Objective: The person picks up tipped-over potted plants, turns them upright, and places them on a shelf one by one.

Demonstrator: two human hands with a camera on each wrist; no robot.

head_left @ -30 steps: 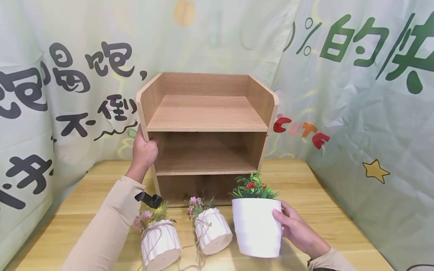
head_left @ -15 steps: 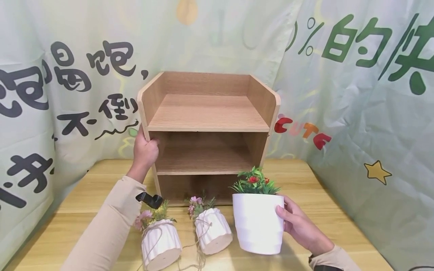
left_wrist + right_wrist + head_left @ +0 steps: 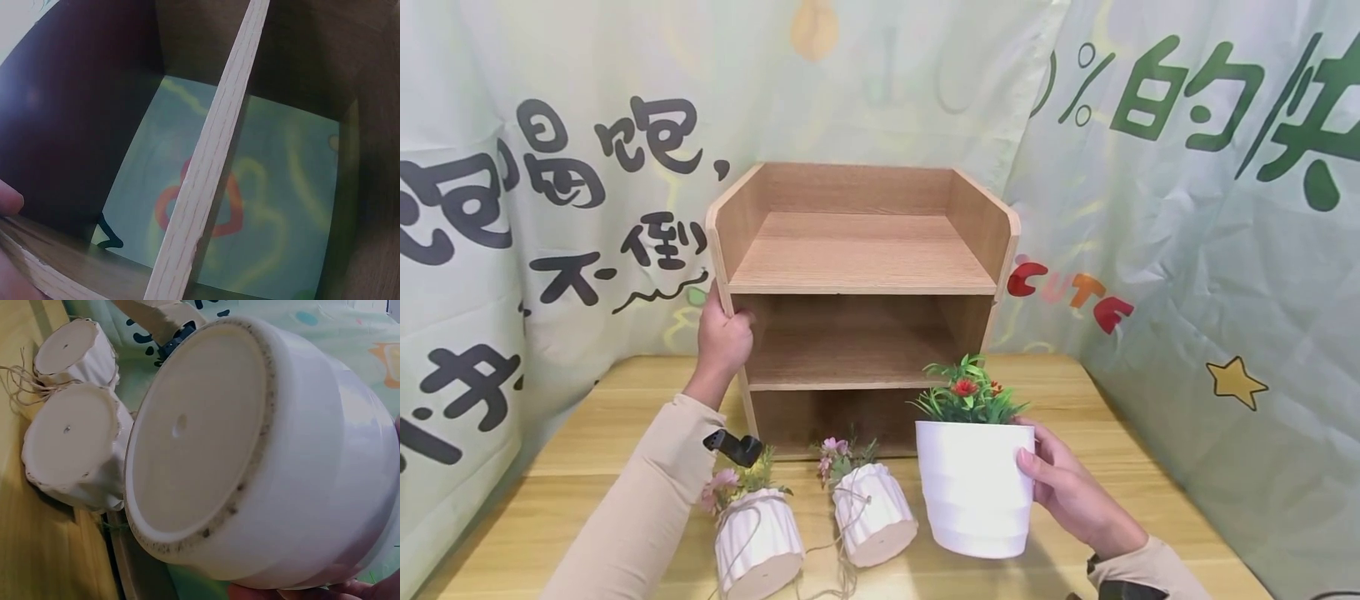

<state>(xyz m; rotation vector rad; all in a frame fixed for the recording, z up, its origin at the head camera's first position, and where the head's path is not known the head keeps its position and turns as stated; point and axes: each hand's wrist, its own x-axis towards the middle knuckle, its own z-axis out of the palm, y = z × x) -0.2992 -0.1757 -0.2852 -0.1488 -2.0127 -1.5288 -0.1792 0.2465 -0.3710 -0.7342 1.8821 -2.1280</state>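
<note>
My left hand (image 3: 724,342) grips the left side panel of a wooden tabletop shelf (image 3: 861,250), thumb on the inner face. In the left wrist view, a shelf board's edge (image 3: 209,150) crosses diagonally, with a fingertip (image 3: 9,199) at the left border. A plain white flowerpot (image 3: 976,492) with green leaves and red flowers is held by its right side in my right hand (image 3: 1078,496), above the table. Its underside (image 3: 206,425) faces the right wrist camera, and fingers (image 3: 362,589) show at the bottom. Most fingers of both hands are hidden.
Two small white pots, one at left (image 3: 758,537) and one in the middle (image 3: 876,517), lie tipped with pink flowers and twine before the shelf. They rest on the wooden table (image 3: 1120,467). Printed cloth (image 3: 1195,275) hangs behind and at both sides.
My right hand has raised the flowerpot a little and moved it slightly to the right. My left hand keeps its hold on the shelf.
</note>
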